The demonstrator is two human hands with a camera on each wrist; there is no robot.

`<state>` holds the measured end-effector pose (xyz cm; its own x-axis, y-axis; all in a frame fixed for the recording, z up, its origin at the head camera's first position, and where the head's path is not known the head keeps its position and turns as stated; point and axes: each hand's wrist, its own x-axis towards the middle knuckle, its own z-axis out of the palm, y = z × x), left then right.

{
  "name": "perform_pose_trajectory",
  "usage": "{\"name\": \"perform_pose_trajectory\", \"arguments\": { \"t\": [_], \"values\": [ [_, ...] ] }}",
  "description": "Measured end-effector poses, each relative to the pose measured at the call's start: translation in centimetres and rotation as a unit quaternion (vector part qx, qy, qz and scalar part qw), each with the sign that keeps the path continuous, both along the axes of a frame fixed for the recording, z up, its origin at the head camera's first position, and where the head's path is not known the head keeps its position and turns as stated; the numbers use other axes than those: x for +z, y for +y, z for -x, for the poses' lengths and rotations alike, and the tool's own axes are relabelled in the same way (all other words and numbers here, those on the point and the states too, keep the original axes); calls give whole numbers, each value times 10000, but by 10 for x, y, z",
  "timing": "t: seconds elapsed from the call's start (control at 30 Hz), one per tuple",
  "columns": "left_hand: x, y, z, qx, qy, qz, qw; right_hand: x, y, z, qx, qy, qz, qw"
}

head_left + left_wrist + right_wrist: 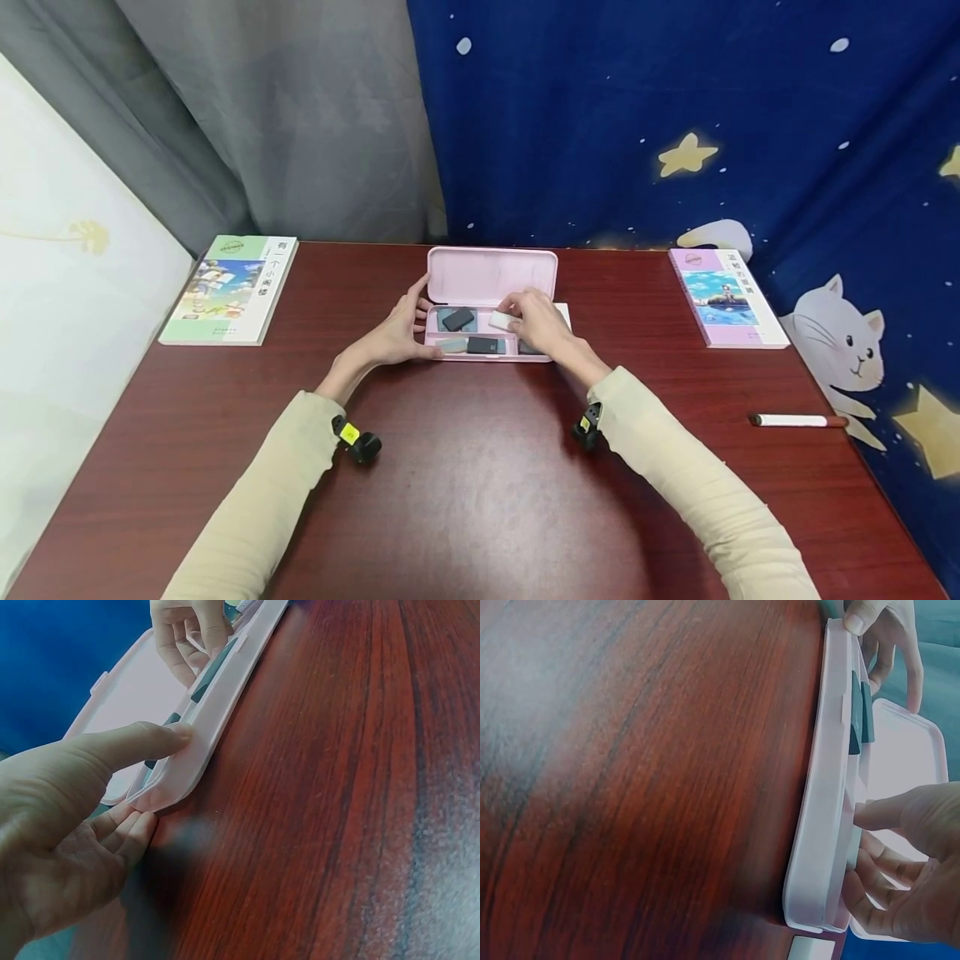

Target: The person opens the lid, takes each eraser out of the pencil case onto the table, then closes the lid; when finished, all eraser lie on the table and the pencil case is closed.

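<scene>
Cream sleeves (251, 508) stretch forward over a dark red-brown table (465, 500), each wrist fitted with a small black camera (363, 447); between the hands, towards the far edge, sits a pink case (821, 825), its lid (491, 275) raised behind it; left hand (393, 333) grasps the case's left end, thumb pressed on the front wall, fingers spread round the end and towards the back; right hand (542, 323) pinches a white block (502, 320) between thumb and fingers at the right part of the rear compartment; whether that block touches the floor of the case I cannot tell; rear left, a black block (458, 318) lies on a grey-blue piece (444, 325); front row, a pale piece (452, 345) lies next to a second black block (482, 345), with a dark item (527, 347) partly hidden by the right hand; outside the right end, a white object (565, 313) stands just beside the case; books (228, 292) lie well apart at either side, and a marker (797, 421) rests near the right edge.
</scene>
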<state>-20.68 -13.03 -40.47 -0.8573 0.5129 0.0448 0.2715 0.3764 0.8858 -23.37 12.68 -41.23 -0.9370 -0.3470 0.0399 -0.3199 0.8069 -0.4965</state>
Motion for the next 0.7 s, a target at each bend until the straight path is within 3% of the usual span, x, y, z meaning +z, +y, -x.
{"name": "perform_pose_trajectory", "arguments": {
  "t": [0.23, 0.7],
  "values": [
    [-33, -6, 18, 54, 169, 131, 9998, 3, 1, 1, 175, 38, -36, 9998],
    [-34, -7, 18, 85, 161, 161, 9997, 8, 4, 1, -28, -18, 95, 9999]
  ]
}}
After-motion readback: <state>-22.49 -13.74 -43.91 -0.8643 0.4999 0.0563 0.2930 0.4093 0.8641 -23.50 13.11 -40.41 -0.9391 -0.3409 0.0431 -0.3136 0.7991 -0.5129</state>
